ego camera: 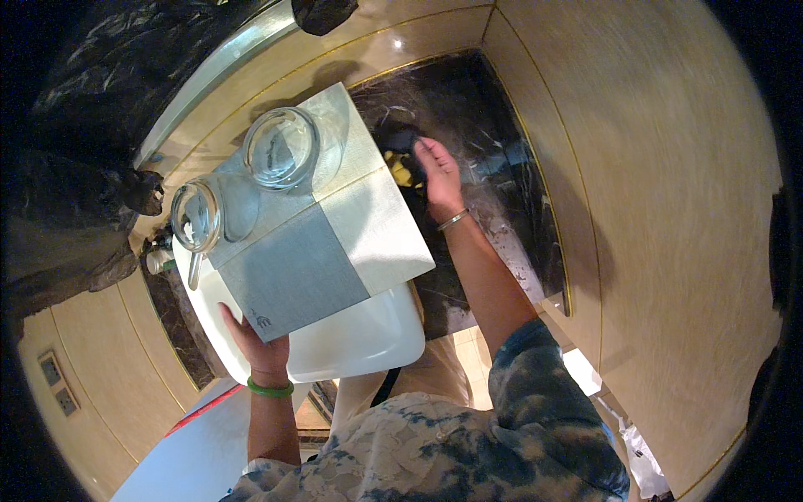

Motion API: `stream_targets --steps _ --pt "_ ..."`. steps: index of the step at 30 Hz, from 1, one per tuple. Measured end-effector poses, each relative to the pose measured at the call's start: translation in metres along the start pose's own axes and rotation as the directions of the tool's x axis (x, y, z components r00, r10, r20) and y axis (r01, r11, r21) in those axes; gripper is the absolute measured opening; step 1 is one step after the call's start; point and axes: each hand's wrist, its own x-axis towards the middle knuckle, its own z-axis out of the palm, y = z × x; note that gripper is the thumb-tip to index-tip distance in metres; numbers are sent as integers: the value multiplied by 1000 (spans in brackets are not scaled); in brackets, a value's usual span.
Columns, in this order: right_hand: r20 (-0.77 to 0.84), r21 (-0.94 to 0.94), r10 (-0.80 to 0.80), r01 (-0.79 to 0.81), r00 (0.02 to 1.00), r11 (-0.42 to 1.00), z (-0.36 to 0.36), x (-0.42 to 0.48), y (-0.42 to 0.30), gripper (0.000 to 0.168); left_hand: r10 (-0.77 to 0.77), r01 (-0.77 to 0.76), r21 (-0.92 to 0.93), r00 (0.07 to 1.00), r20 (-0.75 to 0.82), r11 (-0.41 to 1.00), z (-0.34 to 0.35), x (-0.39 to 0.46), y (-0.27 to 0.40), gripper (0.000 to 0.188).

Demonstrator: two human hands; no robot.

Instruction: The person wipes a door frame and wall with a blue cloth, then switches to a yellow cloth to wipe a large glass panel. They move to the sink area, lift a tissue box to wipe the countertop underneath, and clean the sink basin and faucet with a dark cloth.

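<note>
A flat board or box with grey and white panels (301, 263) lies slanted over a white washbasin (370, 342). My left hand (260, 348) is at its lower left corner, fingers hidden beneath, thumb sticking out beside the edge. On top of the board stand a round clear glass vessel (281, 150) and a smaller glass vessel with a handle (196, 216). Beyond the board's right edge, my right hand (441, 172) grips a dark object (398, 135) at its side. Yellow pieces (400, 170) show against the dark object; its exact kind is unclear.
Black marble counter (495, 163) surrounds the basin, meeting tan wall panels (652, 188) on the right. A white bottle or tube (160, 262) lies left of the basin. Wall sockets (59, 383) are at far left. A white plastic bag (643, 461) is at lower right.
</note>
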Motion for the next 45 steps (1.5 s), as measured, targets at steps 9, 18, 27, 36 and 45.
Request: stream_targets --steps 9,18,27,36,45 --pt "-61 -395 -434 378 899 837 -34 -49 -42 27 21 -573 811 818 575 116 37 -53 -108 27" --pt "580 -788 -127 593 805 164 -83 -80 -7 47 153 -530 766 845 512 365 182 16 -225 60" --pt "593 -798 -171 549 787 -248 -62 67 -19 59 409 -472 834 848 338 288 250 148 -264 75" --pt "208 -926 -326 78 922 -370 -114 -109 4 64 145 -501 831 865 480 241 196 20 -289 93" --pt "626 -777 -255 559 737 -290 -42 -38 18 53 465 -471 865 813 349 174 175 85 -278 85"
